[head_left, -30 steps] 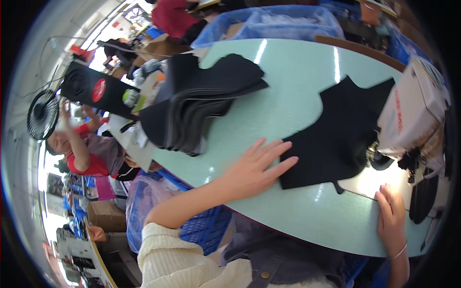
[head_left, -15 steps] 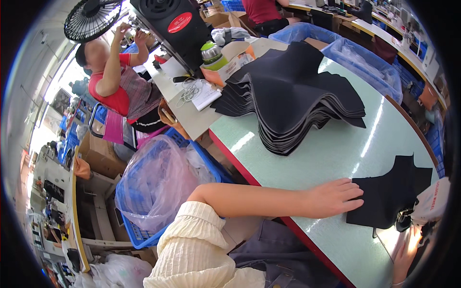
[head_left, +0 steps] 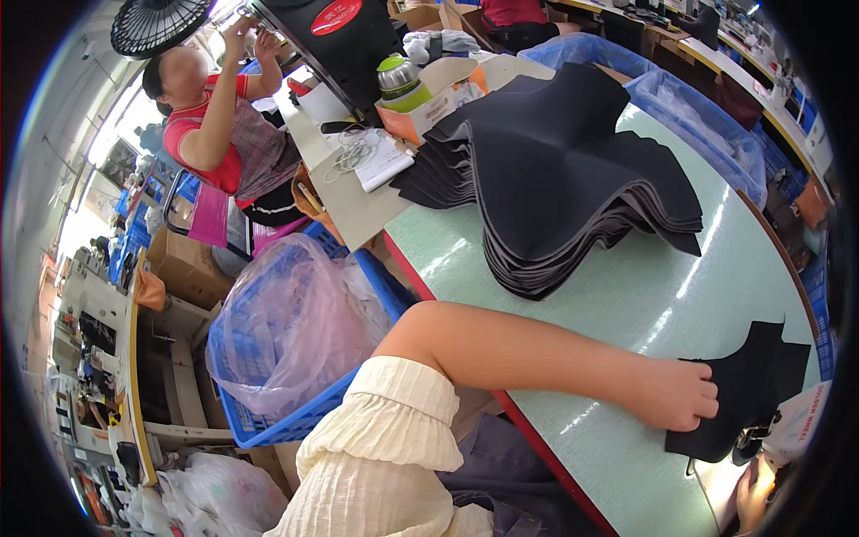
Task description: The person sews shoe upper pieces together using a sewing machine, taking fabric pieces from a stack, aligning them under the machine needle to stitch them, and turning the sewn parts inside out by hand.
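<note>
A black cut fabric piece [head_left: 750,369] lies at the right of the pale green table, its near corner under the head of a white sewing machine [head_left: 799,421]. My left hand [head_left: 673,395] is closed at the piece's left edge, its fingers curled over the fabric. Beside the lit needle area, low at the right rim, my right hand [head_left: 754,495] shows only in part; how its fingers are set is hard to make out. Farther back rests a thick stack of black fabric pieces [head_left: 573,170] of a similar branching shape.
A blue basket [head_left: 259,430] with clear plastic bags stands left of the table [head_left: 617,327]. Beyond the stack are a green-lidded container [head_left: 398,79], papers and a cord. Another person [head_left: 224,134] sits at a machine at the back left. Blue bins [head_left: 707,134] line the far side.
My left hand, flatter before, has curled its fingers at the fabric's edge. The whole view has shifted slightly, moving the fabric and machine lower in the picture.
</note>
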`<state>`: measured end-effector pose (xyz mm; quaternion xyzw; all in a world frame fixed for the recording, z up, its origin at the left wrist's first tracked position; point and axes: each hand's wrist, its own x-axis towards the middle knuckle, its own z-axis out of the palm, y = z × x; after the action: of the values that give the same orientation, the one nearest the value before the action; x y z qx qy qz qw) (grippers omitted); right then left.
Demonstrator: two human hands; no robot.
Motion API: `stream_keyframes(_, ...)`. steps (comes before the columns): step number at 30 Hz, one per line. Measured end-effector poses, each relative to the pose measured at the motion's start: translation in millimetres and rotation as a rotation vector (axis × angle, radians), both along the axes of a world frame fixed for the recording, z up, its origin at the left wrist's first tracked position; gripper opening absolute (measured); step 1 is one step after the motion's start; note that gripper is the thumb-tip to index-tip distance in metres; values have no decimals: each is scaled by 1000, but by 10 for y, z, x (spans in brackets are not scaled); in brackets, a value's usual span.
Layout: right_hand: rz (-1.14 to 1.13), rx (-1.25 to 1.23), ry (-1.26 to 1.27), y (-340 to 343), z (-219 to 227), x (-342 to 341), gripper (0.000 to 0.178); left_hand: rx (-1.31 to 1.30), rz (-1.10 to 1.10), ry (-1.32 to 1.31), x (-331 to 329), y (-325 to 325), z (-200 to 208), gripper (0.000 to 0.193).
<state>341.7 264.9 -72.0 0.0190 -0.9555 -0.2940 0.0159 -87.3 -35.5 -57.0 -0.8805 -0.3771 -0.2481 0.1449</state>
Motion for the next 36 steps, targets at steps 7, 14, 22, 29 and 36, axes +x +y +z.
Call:
stream_keyframes(7,-375,-603,82,68,-51,-46,32,37,52,14,259,165,-92,10)
stream_keyframes(14,-256,-710,225,25,-89,-375,27,-147,132,87,456,239,100,13)
stream_keyframes(22,-318,-616,154,-192,250,-674,29,-484,31,329,635,453,470,36)
stream_keyframes(29,-161,-419,62,-798,727,-1055,32,-56,25,356,937,699,22,17)
stream_keyframes(36,-91,-364,39,-1095,895,-1286,35,259,123,228,1142,796,7,23)
